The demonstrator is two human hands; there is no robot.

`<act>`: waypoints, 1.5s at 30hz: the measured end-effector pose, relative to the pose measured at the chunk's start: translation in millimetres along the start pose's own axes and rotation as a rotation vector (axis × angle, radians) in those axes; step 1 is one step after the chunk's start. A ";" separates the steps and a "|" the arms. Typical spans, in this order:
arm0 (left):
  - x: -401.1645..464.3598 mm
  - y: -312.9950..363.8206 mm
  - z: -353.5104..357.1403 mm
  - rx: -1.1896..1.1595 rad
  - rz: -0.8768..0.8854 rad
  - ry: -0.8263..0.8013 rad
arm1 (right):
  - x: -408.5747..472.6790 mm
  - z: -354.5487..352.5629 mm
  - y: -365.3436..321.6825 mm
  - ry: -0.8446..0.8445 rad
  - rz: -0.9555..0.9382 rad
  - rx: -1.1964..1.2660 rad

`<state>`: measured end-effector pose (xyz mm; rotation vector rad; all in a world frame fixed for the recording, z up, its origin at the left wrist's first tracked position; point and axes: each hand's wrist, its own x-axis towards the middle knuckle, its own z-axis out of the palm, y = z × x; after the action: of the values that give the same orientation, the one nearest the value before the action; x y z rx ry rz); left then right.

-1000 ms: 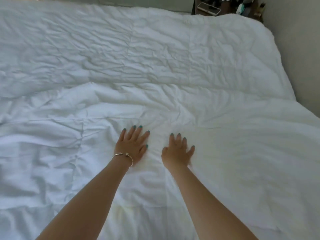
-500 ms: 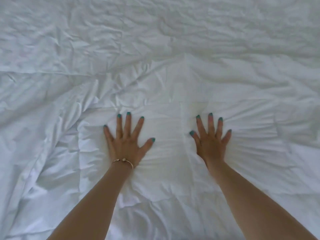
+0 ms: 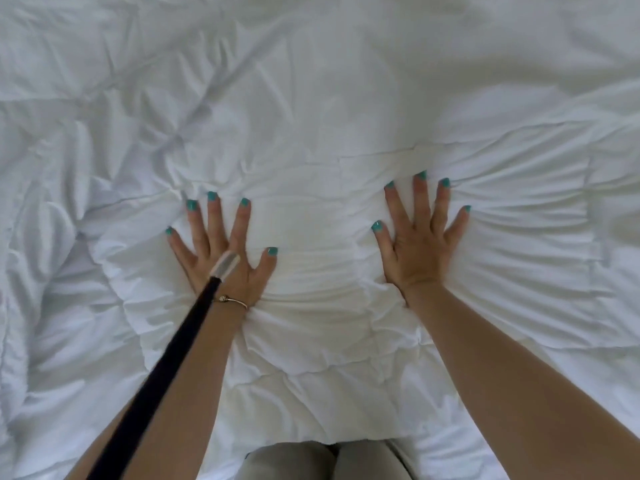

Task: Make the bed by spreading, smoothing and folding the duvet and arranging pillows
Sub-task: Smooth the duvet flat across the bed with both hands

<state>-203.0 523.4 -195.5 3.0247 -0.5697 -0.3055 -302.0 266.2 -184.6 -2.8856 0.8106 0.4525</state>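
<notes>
Pressing both flat, spread hands, left hand [image 3: 221,261] and right hand [image 3: 420,244], outward should smooth the puffy, wrinkled white duvet [image 3: 322,109] best.

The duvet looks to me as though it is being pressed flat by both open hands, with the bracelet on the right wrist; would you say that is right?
Not quite: the bracelet sits on the left wrist, as the head view shows. The rest holds: the left hand and right hand both press flat, fingers spread, on the white duvet.
</notes>
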 end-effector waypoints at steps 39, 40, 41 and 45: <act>-40.6 -72.5 -84.6 -0.280 0.158 0.058 | -28.5 -68.7 -134.7 0.195 0.364 0.253; -54.7 -93.7 -93.4 -0.237 0.118 0.140 | -27.9 -80.3 -168.0 0.249 0.250 0.265; -68.3 -115.4 -99.0 -0.192 0.061 0.185 | -26.7 -91.3 -201.8 0.272 0.105 0.280; -109.0 -191.9 -104.8 -0.042 -0.194 0.062 | -9.0 -118.4 -315.6 0.056 -0.197 0.387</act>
<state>-213.1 743.0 -88.8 3.0406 -0.2623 -0.2278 -113.9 517.5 -61.5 -2.5888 0.5404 0.1708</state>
